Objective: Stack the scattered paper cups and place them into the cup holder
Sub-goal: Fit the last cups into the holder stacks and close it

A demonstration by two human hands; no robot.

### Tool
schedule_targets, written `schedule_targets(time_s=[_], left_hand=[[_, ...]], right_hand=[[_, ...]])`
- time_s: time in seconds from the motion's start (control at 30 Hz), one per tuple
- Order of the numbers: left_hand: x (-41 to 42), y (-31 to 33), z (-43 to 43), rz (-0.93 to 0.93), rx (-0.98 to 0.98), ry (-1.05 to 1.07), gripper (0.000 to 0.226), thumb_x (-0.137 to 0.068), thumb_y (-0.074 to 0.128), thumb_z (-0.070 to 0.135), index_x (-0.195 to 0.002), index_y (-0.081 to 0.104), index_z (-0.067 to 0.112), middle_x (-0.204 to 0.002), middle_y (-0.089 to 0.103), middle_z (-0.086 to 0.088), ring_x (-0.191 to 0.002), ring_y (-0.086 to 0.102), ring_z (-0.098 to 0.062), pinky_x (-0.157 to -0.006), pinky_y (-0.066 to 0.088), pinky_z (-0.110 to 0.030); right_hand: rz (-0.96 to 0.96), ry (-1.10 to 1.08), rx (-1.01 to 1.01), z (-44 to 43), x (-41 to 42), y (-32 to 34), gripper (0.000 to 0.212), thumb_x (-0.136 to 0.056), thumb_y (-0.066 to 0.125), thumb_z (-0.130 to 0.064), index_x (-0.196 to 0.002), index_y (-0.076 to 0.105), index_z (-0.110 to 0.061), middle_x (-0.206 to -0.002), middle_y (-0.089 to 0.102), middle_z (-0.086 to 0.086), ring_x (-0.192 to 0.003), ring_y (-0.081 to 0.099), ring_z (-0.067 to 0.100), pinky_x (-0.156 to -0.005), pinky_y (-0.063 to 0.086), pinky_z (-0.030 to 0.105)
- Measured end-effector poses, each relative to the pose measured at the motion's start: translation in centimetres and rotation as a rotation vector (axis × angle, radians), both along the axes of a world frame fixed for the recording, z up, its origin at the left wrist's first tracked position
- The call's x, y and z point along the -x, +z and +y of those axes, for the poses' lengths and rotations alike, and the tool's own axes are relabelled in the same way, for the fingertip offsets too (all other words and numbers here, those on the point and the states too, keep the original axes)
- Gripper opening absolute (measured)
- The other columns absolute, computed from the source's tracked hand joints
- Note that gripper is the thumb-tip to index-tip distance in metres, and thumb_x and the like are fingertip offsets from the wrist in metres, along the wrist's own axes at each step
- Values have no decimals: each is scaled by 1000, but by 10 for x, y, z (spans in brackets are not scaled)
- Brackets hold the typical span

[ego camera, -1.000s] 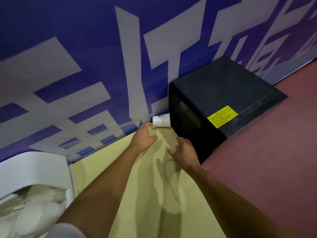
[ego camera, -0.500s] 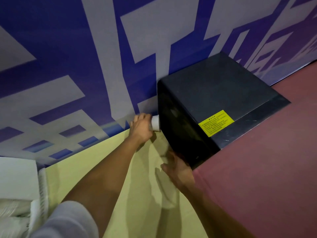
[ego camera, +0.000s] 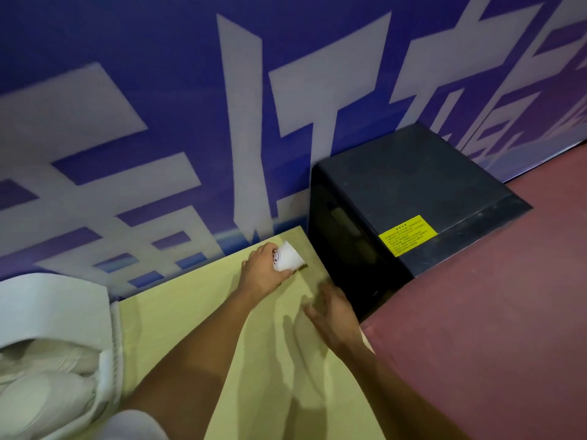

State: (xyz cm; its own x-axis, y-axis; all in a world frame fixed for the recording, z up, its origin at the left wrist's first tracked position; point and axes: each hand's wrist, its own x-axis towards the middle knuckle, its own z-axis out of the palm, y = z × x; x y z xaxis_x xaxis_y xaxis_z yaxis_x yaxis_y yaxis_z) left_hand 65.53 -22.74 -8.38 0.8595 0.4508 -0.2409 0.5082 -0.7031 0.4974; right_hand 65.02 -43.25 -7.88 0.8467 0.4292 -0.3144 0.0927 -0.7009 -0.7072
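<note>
My left hand [ego camera: 262, 272] grips a white paper cup [ego camera: 289, 256] with a small printed mark, held on its side just above the far corner of the yellow-green table top [ego camera: 197, 312]. The cup's base points right, toward the black box. My right hand [ego camera: 333, 312] hovers lower right of the cup with loosely spread fingers, holding nothing, near the table's right edge. The cup holder is not in view.
A black box [ego camera: 409, 192] with a yellow label [ego camera: 407, 234] stands right of the table against the blue-and-white patterned wall [ego camera: 190, 106]. A white container [ego camera: 57, 354] with pale rounded items sits at lower left. Red floor [ego camera: 495, 328] lies to the right.
My left hand reached the cup lying by the wall beside the black box, took hold of it and has drawn it back over the table. My right hand stayed low near the table edge.
</note>
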Motion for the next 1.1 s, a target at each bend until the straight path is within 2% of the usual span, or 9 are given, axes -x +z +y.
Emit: schedule_targets(time_s=[0.07, 0.17, 0.3, 0.43, 0.6, 0.8, 0.9, 1.0, 1.1], left_hand=[[27, 8, 5, -52, 119, 109, 56, -73, 77, 47, -117, 54, 23, -109, 63, 5, -101, 60, -22, -87, 49, -40], [70, 27, 13, -132, 279, 254, 52, -76, 81, 39, -118, 56, 22, -108, 64, 7, -96, 62, -16, -82, 52, -33], [128, 55, 28, -204, 366, 321, 55, -77, 81, 40, -122, 56, 21, -116, 64, 7, -103, 61, -12, -87, 51, -30], [184, 83, 43, -267, 409, 385, 60, -74, 82, 51, -121, 57, 24, -114, 65, 11, -102, 63, -9, -85, 54, -27], [253, 109, 60, -316, 445, 448, 56, -74, 82, 50, -118, 58, 26, -111, 66, 13, -98, 64, -5, -81, 55, -25], [329, 127, 90, -325, 414, 540, 51, -76, 82, 45, -117, 56, 28, -107, 63, 16, -94, 59, 3, -69, 44, -13], [366, 133, 105, -337, 379, 574, 54, -75, 83, 44, -119, 56, 28, -107, 63, 18, -95, 57, 4, -72, 43, -13], [398, 136, 120, -362, 336, 607, 50, -74, 83, 42, -115, 59, 28, -106, 66, 15, -97, 60, -1, -79, 46, -19], [425, 138, 133, -393, 289, 642, 45, -72, 82, 42, -110, 62, 29, -102, 67, 14, -95, 62, -5, -80, 49, -20]], right_hand=[[14, -51, -54, 14, 6, 13, 52, -90, 65, -45, -132, 55, -16, -119, 60, 3, -103, 60, 19, -86, 48, 30], [-19, -51, -60, 38, 17, 32, 60, -88, 66, -52, -136, 55, -17, -128, 61, 2, -110, 61, 18, -94, 52, 37], [-3, -1, -117, 72, 40, 55, 65, -86, 66, -59, -135, 54, -17, -129, 61, 3, -109, 61, 19, -95, 51, 38], [70, 73, -215, 107, 78, 83, 66, -83, 67, -61, -134, 54, -21, -122, 62, -3, -102, 61, 16, -87, 49, 31], [86, 182, -329, 148, 134, 109, 51, -86, 70, -51, -125, 60, -21, -114, 68, -7, -92, 64, 4, -72, 47, 16], [114, 321, -338, 193, 195, 126, 52, -83, 75, -47, -125, 60, -22, -112, 68, -6, -93, 65, 8, -72, 47, 19], [117, 392, -335, 212, 224, 135, 52, -81, 77, -47, -123, 60, -24, -110, 68, -8, -90, 65, 6, -69, 47, 17], [129, 459, -339, 229, 251, 143, 52, -79, 79, -44, -123, 58, -26, -105, 66, -12, -85, 64, 0, -62, 43, 8], [112, 522, -354, 244, 276, 148, 61, -78, 80, -45, -130, 52, -27, -111, 65, -12, -89, 64, 3, -72, 49, 13]])
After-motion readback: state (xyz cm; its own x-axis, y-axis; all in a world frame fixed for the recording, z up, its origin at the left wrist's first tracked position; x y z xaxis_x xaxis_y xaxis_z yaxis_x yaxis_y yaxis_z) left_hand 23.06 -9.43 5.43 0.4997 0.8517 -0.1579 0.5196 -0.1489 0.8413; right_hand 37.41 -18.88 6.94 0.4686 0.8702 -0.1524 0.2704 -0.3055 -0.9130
